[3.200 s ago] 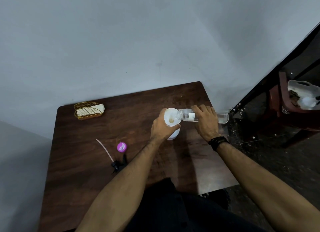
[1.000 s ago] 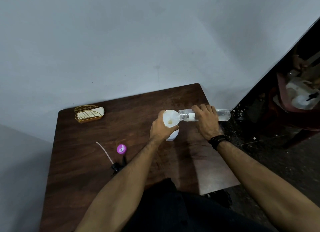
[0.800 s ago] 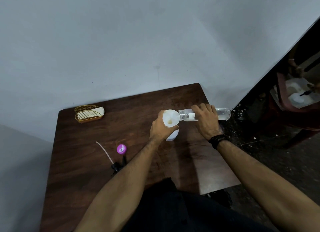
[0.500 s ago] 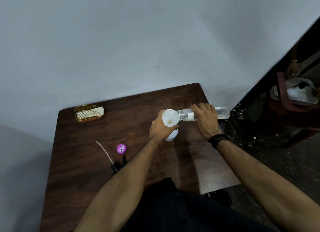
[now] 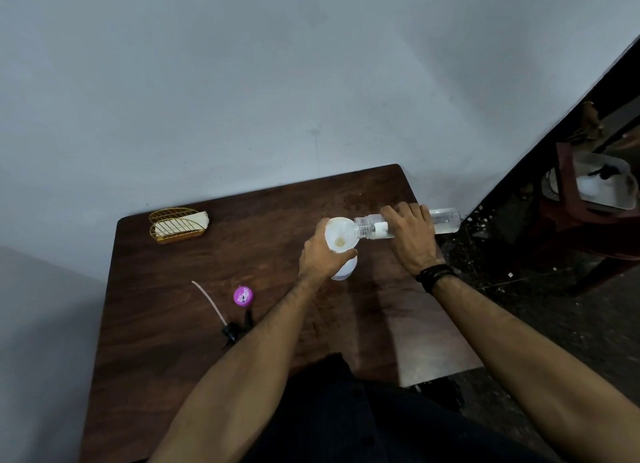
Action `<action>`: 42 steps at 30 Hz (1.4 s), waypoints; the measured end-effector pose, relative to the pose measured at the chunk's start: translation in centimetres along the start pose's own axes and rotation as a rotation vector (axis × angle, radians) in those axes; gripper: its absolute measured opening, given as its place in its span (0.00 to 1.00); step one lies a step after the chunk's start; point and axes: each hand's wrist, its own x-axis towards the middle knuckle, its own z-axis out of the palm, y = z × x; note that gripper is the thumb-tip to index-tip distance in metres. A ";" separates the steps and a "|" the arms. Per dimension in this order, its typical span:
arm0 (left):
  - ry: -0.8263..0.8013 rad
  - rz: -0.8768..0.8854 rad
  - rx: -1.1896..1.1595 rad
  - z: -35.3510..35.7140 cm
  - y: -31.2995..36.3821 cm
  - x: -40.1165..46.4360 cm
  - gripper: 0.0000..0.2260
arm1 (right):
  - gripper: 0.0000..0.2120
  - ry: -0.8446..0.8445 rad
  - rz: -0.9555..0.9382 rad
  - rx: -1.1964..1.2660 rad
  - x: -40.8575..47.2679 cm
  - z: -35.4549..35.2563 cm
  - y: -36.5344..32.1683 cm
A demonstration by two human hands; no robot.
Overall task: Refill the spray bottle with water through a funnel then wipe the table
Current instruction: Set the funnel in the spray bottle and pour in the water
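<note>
A white spray bottle (image 5: 346, 270) stands on the dark wooden table (image 5: 180, 324) with a white funnel (image 5: 340, 235) in its neck. My left hand (image 5: 320, 254) grips the funnel and bottle neck. My right hand (image 5: 410, 239) holds a clear plastic water bottle (image 5: 445, 220) tipped on its side, its mouth over the funnel's rim. The black spray head (image 5: 232, 331) with its pale dip tube lies on the table to the left.
A purple cap (image 5: 243, 295) lies near the spray head. A gold wire holder (image 5: 176, 225) with a white cloth sits at the table's far left corner against the grey wall. To the right, a dark floor and a red chair (image 5: 568, 199) with a white container.
Both hands and the tipped water bottle have stayed almost still over the funnel. Only the view and things on the chair at the right have shifted.
</note>
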 end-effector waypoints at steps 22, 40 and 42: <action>-0.004 0.025 0.003 0.0 0.1 0.0 0.35 | 0.15 0.031 -0.018 -0.020 0.4 -0.2 -0.2; -0.019 -0.022 -0.001 -0.2 0.4 -0.4 0.36 | 0.15 0.045 -0.047 -0.047 0.7 -0.6 -0.3; -0.016 -0.018 -0.005 -0.2 0.4 -0.3 0.35 | 0.14 0.051 -0.048 -0.046 0.8 -0.6 -0.3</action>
